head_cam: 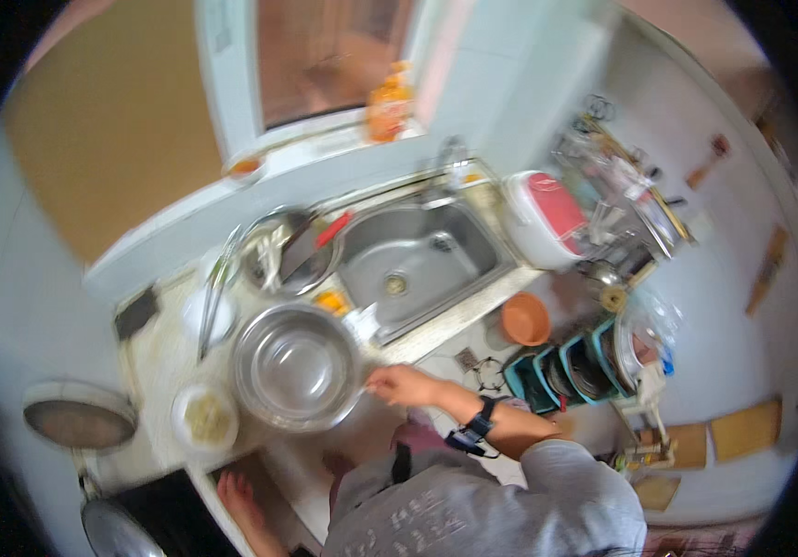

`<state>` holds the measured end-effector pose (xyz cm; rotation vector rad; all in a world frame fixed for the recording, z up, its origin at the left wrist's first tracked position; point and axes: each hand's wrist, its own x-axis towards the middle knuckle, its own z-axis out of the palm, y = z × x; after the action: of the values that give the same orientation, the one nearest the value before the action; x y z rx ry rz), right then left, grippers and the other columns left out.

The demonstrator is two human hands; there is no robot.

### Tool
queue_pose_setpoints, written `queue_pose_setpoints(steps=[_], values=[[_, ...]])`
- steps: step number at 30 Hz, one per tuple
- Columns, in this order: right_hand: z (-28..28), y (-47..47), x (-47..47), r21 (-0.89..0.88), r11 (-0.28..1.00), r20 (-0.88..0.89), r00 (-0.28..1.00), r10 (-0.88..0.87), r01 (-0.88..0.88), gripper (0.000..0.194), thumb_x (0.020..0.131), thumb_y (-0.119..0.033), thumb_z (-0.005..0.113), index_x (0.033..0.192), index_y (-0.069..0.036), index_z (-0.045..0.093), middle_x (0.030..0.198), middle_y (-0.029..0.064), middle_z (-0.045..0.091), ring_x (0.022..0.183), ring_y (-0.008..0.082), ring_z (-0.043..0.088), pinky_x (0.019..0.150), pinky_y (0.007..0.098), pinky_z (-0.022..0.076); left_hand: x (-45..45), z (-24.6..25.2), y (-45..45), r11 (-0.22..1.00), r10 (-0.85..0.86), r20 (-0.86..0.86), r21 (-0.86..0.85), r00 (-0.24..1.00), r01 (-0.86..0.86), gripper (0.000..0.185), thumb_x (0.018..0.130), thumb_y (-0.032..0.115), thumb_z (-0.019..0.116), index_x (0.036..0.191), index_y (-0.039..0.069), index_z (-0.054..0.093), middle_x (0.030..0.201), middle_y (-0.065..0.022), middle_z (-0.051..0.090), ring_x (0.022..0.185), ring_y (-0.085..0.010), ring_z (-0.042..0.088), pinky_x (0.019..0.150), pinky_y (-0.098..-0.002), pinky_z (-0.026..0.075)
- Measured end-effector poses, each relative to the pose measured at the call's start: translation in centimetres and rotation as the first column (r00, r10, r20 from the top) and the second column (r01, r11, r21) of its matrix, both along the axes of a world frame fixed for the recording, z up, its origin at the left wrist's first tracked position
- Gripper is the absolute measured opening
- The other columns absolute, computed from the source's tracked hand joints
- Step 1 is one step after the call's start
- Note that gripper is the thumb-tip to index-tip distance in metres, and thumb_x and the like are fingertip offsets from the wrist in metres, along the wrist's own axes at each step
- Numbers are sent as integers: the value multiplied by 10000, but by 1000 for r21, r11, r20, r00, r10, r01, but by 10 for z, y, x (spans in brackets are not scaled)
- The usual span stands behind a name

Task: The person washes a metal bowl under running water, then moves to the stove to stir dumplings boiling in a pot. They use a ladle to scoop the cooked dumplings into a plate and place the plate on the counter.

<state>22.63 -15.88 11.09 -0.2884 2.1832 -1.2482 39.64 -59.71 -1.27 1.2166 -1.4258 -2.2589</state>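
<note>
My right hand is at the right rim of a large stainless steel basin on the counter; its fingers seem to pinch the rim. The basin shows no contents. My left hand hangs over the counter's front edge near the black hob, fingers extended, holding nothing. A white plate of pale food sits left of the basin. Behind the basin, a cleaver with a red handle lies across a metal bowl.
A steel sink is set into the counter, with a faucet behind it. A red-lidded white container stands right of it. Below are an orange bucket and a teal rack. A frying pan is at left.
</note>
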Motion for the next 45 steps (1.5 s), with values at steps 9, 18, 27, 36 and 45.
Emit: queue_pose_setpoints(steps=[9, 18, 27, 36, 45], values=[[7, 189, -1, 10, 934, -133, 927, -352, 356, 230, 967, -229, 600, 1079, -39, 665, 960, 169, 700, 904, 327, 672, 814, 419, 526, -90, 85, 126, 959, -251, 84, -110, 964, 260, 395, 993, 316, 609, 1291, 56, 592, 920, -73, 643, 769, -180, 537, 750, -380, 487], [1, 451, 44, -109, 475, -430, 389, -814, 873, 201, 952, -187, 596, 1025, -30, 700, 913, 173, 715, 850, 332, 686, 766, 415, 537, -168, 77, 249, 876, -452, 69, -153, 889, 457, 486, 1022, 375, 549, 1363, 28, 550, 1249, -146, 633, 1112, -272, 585, 991, -416, 455], [14, 554, 60, -220, 142, -375, 51, -926, 965, 180, 973, -107, 578, 1054, 23, 674, 757, 94, 670, 616, 174, 668, 586, 329, 517, -200, 139, 370, 737, -667, -11, -148, 745, 659, 421, 1004, 278, 599, 1319, -1, 575, 1166, -113, 652, 1038, -208, 612, 840, -317, 500], [182, 440, 88, -165, 639, -868, 197, -455, 751, 157, 896, -77, 662, 1044, -44, 702, 787, 119, 653, 677, 309, 658, 598, 368, 516, -257, 155, 468, 536, -843, -106, -90, 527, 839, 248, 1030, 224, 590, 1230, 77, 590, 1069, -61, 678, 905, -176, 665, 741, -269, 512], [176, 403, 83, 232, 675, -659, 624, -420, 700, 158, 917, -200, 627, 1026, -98, 679, 924, 81, 692, 832, 326, 689, 700, 452, 540, -287, 121, 487, 361, -918, -175, 3, 356, 933, 219, 1030, 190, 573, 1209, 65, 574, 1110, -94, 665, 920, -201, 670, 734, -274, 528]])
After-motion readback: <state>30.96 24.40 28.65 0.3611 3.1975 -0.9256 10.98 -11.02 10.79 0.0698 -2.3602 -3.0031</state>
